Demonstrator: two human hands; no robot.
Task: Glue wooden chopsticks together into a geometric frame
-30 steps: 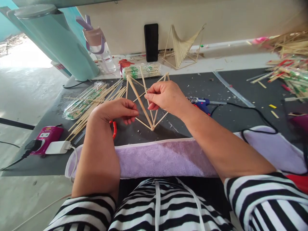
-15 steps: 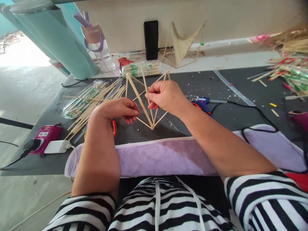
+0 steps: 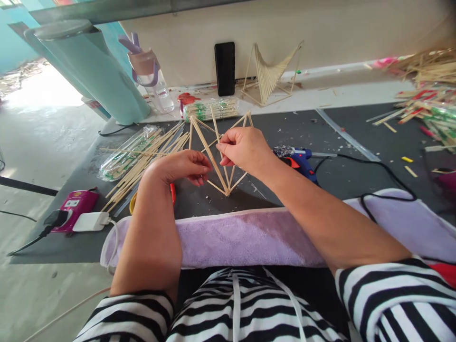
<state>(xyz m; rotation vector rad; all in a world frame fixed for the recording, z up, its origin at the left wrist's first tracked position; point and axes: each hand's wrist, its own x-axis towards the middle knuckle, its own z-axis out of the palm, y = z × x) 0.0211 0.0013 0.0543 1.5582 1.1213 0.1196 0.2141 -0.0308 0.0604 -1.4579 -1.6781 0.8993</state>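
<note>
Now — slim stick (image 3: 215, 125) between right fingers (image 3: 227, 149), frame (image 3: 220, 175) just beside left fingers (image 3: 199, 168).

Head-height view, forward and down

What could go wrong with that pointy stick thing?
Two things, maybe. The right hand pinches a thin stick in the stick frame, so squeezing too hard might snap it or bend the frame. Also, the glue gun lies close to the right forearm; I can't tell if it's hot, but if so, it could burn.
</note>
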